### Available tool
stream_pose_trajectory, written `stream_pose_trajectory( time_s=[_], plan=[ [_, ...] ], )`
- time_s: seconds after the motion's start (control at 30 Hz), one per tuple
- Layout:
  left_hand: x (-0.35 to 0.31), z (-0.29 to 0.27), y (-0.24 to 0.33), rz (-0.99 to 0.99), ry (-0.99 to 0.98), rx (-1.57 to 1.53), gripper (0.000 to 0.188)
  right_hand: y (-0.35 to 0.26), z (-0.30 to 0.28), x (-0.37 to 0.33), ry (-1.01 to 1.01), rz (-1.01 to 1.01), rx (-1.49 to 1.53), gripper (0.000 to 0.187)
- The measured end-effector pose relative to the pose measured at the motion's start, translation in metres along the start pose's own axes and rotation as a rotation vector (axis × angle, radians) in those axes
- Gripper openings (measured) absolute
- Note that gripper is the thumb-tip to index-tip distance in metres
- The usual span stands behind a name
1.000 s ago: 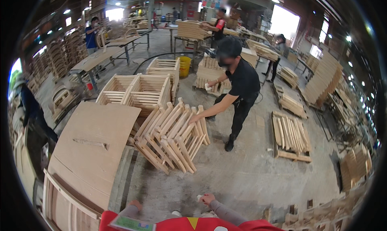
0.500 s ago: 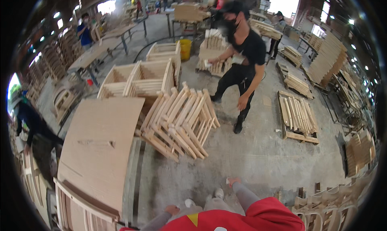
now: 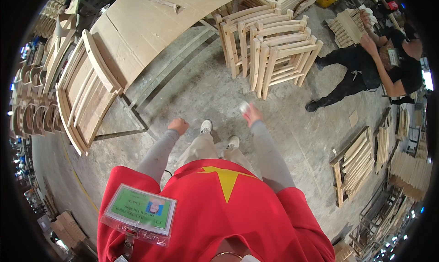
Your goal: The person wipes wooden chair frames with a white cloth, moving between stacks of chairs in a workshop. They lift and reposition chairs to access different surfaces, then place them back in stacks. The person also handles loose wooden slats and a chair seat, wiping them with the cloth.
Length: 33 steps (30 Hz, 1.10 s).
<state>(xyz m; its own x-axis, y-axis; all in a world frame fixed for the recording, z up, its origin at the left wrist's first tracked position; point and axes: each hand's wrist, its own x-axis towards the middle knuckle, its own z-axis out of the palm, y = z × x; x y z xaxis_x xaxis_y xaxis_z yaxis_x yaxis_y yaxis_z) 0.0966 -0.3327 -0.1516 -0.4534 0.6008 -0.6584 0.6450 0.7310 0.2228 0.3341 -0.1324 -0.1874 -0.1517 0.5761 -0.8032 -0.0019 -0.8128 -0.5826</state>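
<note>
My right hand [image 3: 254,116] is closed around a small white block or pad [image 3: 244,107], smeared by motion, so its exact kind is unclear. Curled into a loose fist, my left hand [image 3: 179,125] hangs over the floor with nothing visible in it. Ahead of my right hand stand several pale wooden chair frames [image 3: 274,51], upright and close together; neither hand touches them. Left of my left hand, a wooden frame with slats [image 3: 87,90] leans against the end of a board-covered table [image 3: 141,22].
A co-worker in black [image 3: 361,74] stands at the right, holding something white. Below them, wooden slats [image 3: 356,166] lie on a pallet. Curved wooden parts [image 3: 34,118] are stacked at far left. A metal leg bar [image 3: 137,115] sits under the table's near end.
My view has tipped down and turned, so the chair frames and table now appear higher. Both my hands have risen in front of me. The co-worker has brought both hands up together.
</note>
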Motion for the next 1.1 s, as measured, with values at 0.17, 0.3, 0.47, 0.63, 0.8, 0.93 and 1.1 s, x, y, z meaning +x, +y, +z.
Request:
stream_pose_trajectory(
  time_s=[0.17,0.3,0.47,0.63,0.8,0.93,1.1],
  plan=[
    [-0.063,0.088,0.020,0.081,-0.132,-0.039,0.033,-0.087,0.062,-0.083,-0.649,-0.121,0.282,0.063],
    [-0.093,0.109,0.034,0.148,-0.071,-0.042,0.035,-0.093,0.005,-0.077,-0.659,-0.138,0.085,0.057],
    [-0.110,0.087,0.019,0.056,0.161,-0.269,0.032,0.016,-0.235,-0.012,-0.305,-0.242,-0.264,0.021],
    [-0.159,0.096,-0.060,-0.260,0.117,-0.174,0.035,0.163,-0.423,-0.097,0.476,0.246,-0.017,0.011],
    [-0.169,0.117,-0.071,-0.243,0.087,-0.009,0.035,0.213,-0.480,-0.151,0.702,0.348,0.233,0.018],
    [-0.151,0.113,-0.043,-0.284,0.209,-0.163,0.037,0.194,-0.413,-0.139,0.613,0.371,0.082,0.042],
    [-0.079,0.083,0.033,-0.056,-0.023,-0.890,0.048,0.109,-0.309,-0.072,0.213,-0.463,-1.083,0.062]
  ],
)
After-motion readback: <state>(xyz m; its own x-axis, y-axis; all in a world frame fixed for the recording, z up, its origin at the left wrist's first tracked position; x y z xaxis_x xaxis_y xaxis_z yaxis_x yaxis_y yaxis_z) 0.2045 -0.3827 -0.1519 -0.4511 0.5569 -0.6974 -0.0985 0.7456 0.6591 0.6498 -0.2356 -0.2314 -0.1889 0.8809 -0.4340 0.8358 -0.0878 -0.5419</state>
